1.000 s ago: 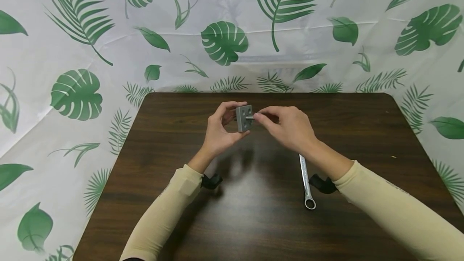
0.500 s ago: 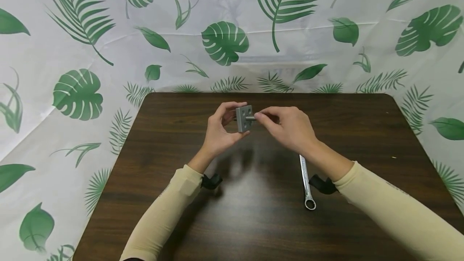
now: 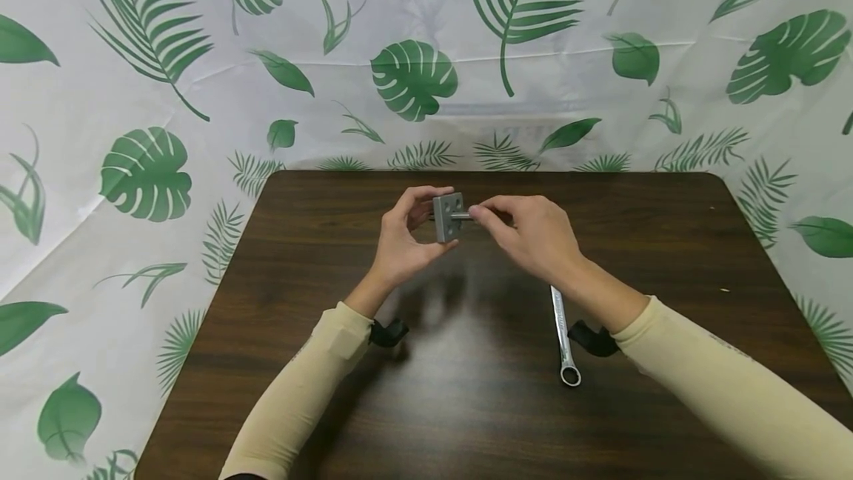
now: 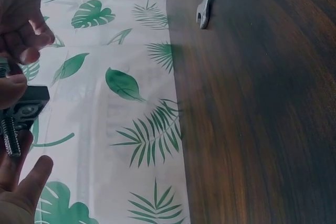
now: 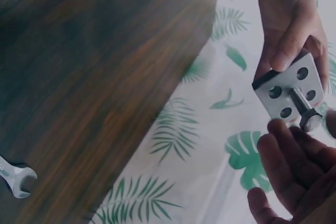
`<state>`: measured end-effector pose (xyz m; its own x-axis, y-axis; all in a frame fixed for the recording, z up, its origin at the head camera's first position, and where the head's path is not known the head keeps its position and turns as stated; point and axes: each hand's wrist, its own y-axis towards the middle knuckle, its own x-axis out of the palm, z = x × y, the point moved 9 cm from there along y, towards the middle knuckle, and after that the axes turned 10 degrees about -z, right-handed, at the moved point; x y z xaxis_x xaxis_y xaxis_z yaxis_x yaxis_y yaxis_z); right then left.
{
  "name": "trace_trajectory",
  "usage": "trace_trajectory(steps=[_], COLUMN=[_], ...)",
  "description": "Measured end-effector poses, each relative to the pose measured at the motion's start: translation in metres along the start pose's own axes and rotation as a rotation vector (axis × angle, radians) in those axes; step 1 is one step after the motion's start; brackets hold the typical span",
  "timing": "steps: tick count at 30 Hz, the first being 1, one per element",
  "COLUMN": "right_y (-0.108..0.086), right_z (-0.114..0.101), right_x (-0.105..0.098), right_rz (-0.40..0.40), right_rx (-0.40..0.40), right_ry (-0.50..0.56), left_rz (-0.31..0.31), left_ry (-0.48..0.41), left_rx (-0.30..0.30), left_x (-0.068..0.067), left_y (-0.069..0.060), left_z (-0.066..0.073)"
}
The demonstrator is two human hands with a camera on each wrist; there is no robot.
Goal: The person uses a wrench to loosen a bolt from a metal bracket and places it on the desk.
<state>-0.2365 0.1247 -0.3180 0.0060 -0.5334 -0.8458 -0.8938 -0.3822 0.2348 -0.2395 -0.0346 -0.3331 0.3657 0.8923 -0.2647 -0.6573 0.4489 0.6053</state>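
A square grey metal block (image 3: pixel 449 218) stands above the table, gripped at its edges by the left hand (image 3: pixel 404 243). In the right wrist view the block (image 5: pixel 278 83) shows several round holes, and a bolt (image 5: pixel 300 100) with a hex head sticks out of its middle. The right hand (image 3: pixel 536 235) pinches the head end of this bolt (image 3: pixel 461 216) between thumb and fingers. On the block's other side, the left wrist view shows a threaded shank (image 4: pixel 10 136) beside the left fingers.
A combination wrench (image 3: pixel 562 335) lies on the dark wood table (image 3: pixel 466 406), below the right wrist, its ring end toward the near edge. Behind the table hangs a white cloth (image 3: pixel 320 110) with green leaves.
The right fingertips have shifted slightly to the right, and a little more of the bolt shows between them and the block. The left hand has hardly moved.
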Motion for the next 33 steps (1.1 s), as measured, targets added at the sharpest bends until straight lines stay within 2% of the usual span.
trace_trajectory(steps=[2,7,9,11,16,18,20,24,26,29,33], right_y=[0.0,0.0,0.0,0.0,0.002,0.002,0.002,0.002,0.002,0.002,0.002], right_z=[0.0,-0.012,-0.014,-0.012,0.004,0.008,0.006,-0.004,-0.007,0.0,0.009], right_x=[0.0,-0.002,-0.003,-0.002,0.004,0.007,0.007,0.003,0.001,0.003,0.009], right_rz=[-0.012,0.011,0.017,0.008,-0.069,-0.101,-0.11,-0.065,-0.042,-0.056,-0.132], right_rx=[0.001,-0.164,-0.195,-0.163,0.043,0.084,0.059,-0.069,-0.091,-0.01,0.103], right_ry=[-0.002,-0.01,0.004,0.022,0.034,0.043,0.045,0.054,0.049,0.044,0.036], left_rz=[-0.004,-0.002,0.001,0.003,0.005,0.001,0.001,0.005,0.009,0.01,0.008], left_ry=[0.001,-0.001,-0.004,-0.005,-0.001,-0.001,-0.003,0.0,0.0,0.006,0.017], left_rx=[0.004,0.005,0.003,0.002,0.003,0.001,-0.004,-0.014,-0.015,-0.005,-0.002], left_x=[0.001,0.001,0.0,0.0,0.0,0.0,0.0,-0.001,-0.002,-0.002,-0.002], left_y=[0.0,0.0,0.001,0.001,0.001,0.001,0.0,-0.001,-0.001,0.0,-0.001], left_z=[0.0,0.0,0.0,0.0,0.0,0.0,-0.002,-0.002,-0.002,0.0,0.0])
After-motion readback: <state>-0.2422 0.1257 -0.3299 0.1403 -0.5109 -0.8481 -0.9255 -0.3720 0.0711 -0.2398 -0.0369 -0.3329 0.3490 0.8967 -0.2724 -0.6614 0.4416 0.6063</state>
